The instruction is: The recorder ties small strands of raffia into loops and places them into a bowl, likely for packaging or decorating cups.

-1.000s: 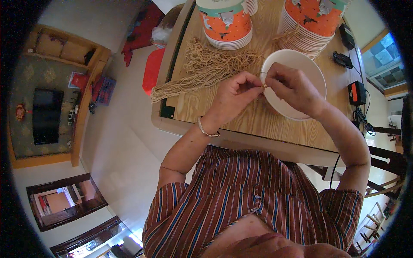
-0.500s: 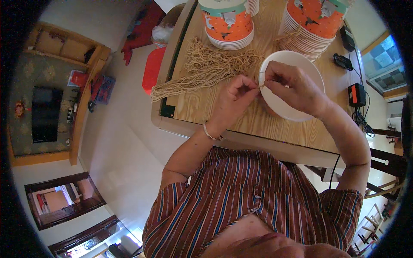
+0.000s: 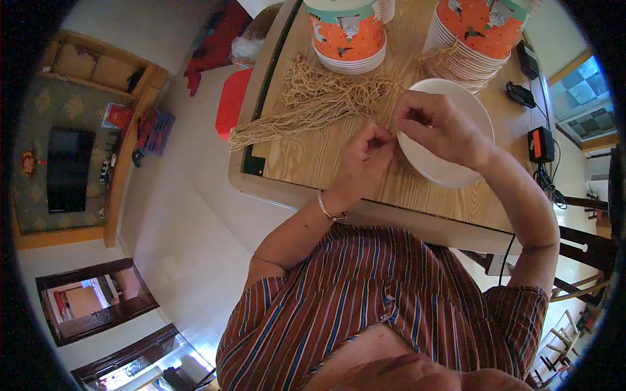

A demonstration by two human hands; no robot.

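A white-lined paper bucket [image 3: 450, 171] stands on the table in front of me, its open mouth tipped toward me. At its left rim my left hand [image 3: 368, 155] is closed in a pinch, on what looks like the end of a thin tan cord. My right hand [image 3: 447, 129] reaches across the bucket's mouth, its thumb and fingers pinched together at the same spot on the rim. The strand between the fingertips is very small and partly hidden. A loose bundle of tan cords [image 3: 313, 117] lies just beyond my left hand.
Stacked orange paper buckets [image 3: 349, 40] stand at the far edge, with a taller stack [image 3: 473, 45] to their right. A black adapter [image 3: 520, 94] and an orange-and-black box [image 3: 540, 144] with cables lie along the right side. A red stool [image 3: 233, 104] is left of the table [image 3: 456, 205].
My left hand has shifted slightly down and toward the bucket. My right hand has moved slightly left at the rim, and the bucket's mouth has shifted slightly.
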